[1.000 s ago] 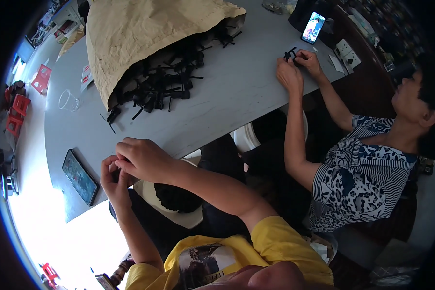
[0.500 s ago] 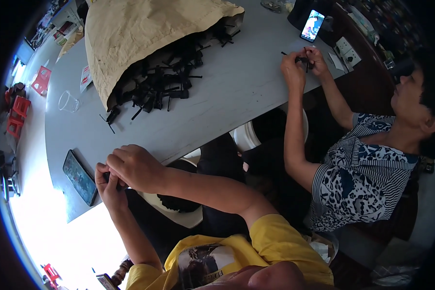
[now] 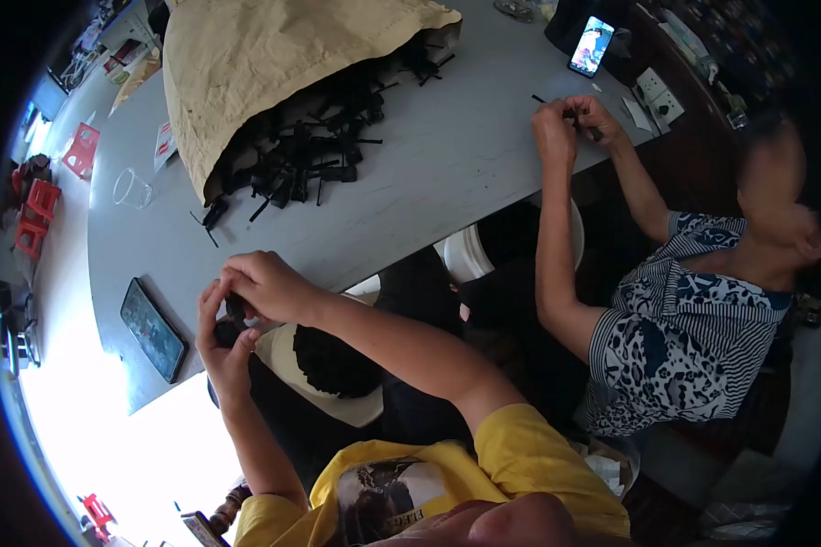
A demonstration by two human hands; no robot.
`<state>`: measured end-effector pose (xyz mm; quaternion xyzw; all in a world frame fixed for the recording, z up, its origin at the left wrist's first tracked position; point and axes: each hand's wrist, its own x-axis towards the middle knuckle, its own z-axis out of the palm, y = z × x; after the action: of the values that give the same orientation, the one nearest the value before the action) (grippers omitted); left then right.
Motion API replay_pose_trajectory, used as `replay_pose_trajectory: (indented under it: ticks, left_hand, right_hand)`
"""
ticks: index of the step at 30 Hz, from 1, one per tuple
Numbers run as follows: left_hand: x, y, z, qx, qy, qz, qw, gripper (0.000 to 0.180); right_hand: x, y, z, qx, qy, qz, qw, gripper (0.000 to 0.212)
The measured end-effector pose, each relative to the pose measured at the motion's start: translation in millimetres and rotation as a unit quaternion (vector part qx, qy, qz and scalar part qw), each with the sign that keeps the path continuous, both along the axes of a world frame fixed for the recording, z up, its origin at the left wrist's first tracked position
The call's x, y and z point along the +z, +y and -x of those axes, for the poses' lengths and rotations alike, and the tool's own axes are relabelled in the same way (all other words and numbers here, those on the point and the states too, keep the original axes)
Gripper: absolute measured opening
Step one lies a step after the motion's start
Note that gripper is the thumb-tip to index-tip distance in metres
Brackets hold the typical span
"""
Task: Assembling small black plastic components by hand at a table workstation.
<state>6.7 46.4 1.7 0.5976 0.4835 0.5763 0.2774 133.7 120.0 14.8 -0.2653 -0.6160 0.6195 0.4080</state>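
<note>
My left hand (image 3: 221, 342) and my right hand (image 3: 265, 284) meet at the near edge of the grey table (image 3: 447, 164), both closed around a small black part (image 3: 232, 319). Most of the part is hidden by my fingers. A heap of similar black parts (image 3: 306, 155) spills from under a tan paper sack (image 3: 274, 64) farther out on the table. Below my hands a pale bowl (image 3: 337, 406) holds a mound of black pieces.
A dark phone (image 3: 153, 330) lies flat left of my hands. Across the table a person in a patterned top works a black part with both hands (image 3: 570, 123); a lit phone (image 3: 591, 46) stands beyond. A clear cup (image 3: 132, 190) sits at the far left.
My hands have shifted slightly and stay joined on the black part. The other person's hands have come together and lifted off the tabletop.
</note>
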Motion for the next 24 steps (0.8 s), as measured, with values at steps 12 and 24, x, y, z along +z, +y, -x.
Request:
replay_pose_trajectory:
  ticks: [12,24]
  left_hand:
    - [-8,-3,2,0.175,0.063,0.052,0.981,0.023]
    - [2,-9,-5,0.162,0.030,-0.042,0.985,0.025]
  right_hand:
    - [5,-9,-1,-0.059,-0.068,-0.277,0.957,0.022]
    - [5,-11,5,-0.076,-0.002,-0.188,0.979,0.022]
